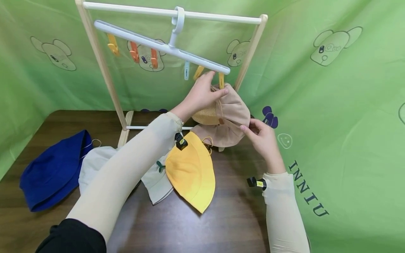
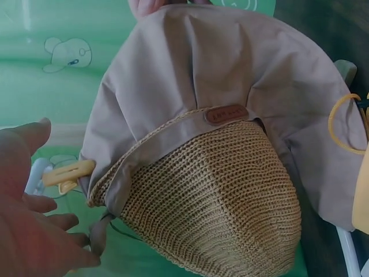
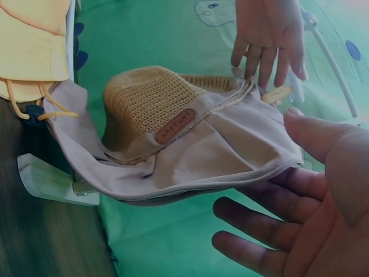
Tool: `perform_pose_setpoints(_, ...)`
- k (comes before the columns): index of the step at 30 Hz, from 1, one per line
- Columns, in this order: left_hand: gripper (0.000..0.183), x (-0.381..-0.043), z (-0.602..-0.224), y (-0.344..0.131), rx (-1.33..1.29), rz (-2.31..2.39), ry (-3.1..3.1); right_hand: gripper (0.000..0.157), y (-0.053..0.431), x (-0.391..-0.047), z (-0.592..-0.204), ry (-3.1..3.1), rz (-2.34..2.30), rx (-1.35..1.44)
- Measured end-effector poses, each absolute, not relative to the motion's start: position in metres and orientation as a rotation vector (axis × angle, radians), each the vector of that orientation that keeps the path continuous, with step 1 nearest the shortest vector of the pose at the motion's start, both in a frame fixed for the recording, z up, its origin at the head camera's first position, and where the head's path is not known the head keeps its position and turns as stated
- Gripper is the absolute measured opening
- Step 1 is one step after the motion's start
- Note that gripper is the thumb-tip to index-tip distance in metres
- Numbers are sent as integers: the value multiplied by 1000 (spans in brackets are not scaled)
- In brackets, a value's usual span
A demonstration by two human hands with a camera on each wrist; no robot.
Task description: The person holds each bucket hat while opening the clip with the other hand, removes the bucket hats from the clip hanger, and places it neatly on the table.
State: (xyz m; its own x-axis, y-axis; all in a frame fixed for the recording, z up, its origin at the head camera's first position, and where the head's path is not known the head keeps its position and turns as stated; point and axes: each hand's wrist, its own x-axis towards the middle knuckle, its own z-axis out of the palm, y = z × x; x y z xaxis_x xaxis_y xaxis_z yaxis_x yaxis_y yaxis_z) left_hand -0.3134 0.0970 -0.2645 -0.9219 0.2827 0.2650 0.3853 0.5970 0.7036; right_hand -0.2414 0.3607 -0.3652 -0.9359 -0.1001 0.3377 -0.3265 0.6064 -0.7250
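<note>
A beige sun hat [image 1: 235, 105] with a woven straw crown [image 2: 213, 190] and a brown label [image 3: 175, 126] hangs by its edge from the yellow clip [image 1: 221, 80] at the hanger's lower right end. My left hand [image 1: 202, 92] is beside that clip, its fingers loosely extended near the hat's edge in the left wrist view. At the brim's outer edge is my right hand [image 3: 300, 202], the thumb by the upper side and some fingers reaching under the fabric. The light blue hanger [image 1: 164, 47] tilts down to the right on the rack's white rod [image 1: 133, 8].
Another yellow clip [image 1: 198, 72], a blue clip [image 1: 186, 70] and several more hang along the hanger. On the brown table [image 1: 234, 218] lie a yellow hat [image 1: 191, 172], pale hats [image 1: 98, 163] partly behind my left arm, and a dark blue hat [image 1: 53, 172]. Wooden posts [image 1: 101, 66] flank the hanger.
</note>
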Motion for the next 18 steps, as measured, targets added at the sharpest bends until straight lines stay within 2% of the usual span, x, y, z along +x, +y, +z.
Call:
perform_pose_setpoints(8, 89, -324, -265, 91, -516, -1094, -2782, 44, 355, -240, -365, -2570, 1232, 381)
perform_pose_setpoints(18, 95, -337, -267, 86, -579, -1161, -2793, 42, 354, -238, -363, -2566, 1243, 384)
